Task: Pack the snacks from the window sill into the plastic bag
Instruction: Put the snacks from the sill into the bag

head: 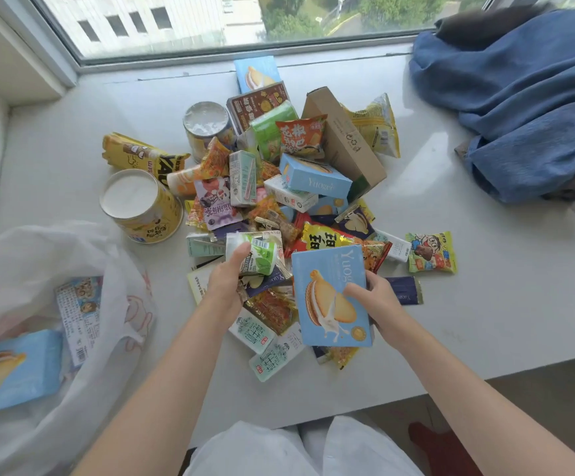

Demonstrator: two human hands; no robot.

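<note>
arms (451, 389) — bare, no sleeves | trousers (279, 451) — white | wrists unadorned

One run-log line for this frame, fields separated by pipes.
left hand: grips green drink carton | right hand: holds blue biscuit box | plastic bag: open, partly filled | sill: pile remains

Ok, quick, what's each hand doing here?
Left hand: grips a small green-and-white drink carton.
Right hand: grips a flat light-blue cardboard biscuit box.

Crumpled blue cloth (526, 108) at far right, beside the window (210, 22); beyond the glass, a pale building (135, 18) and green trees (392, 8).
</note>
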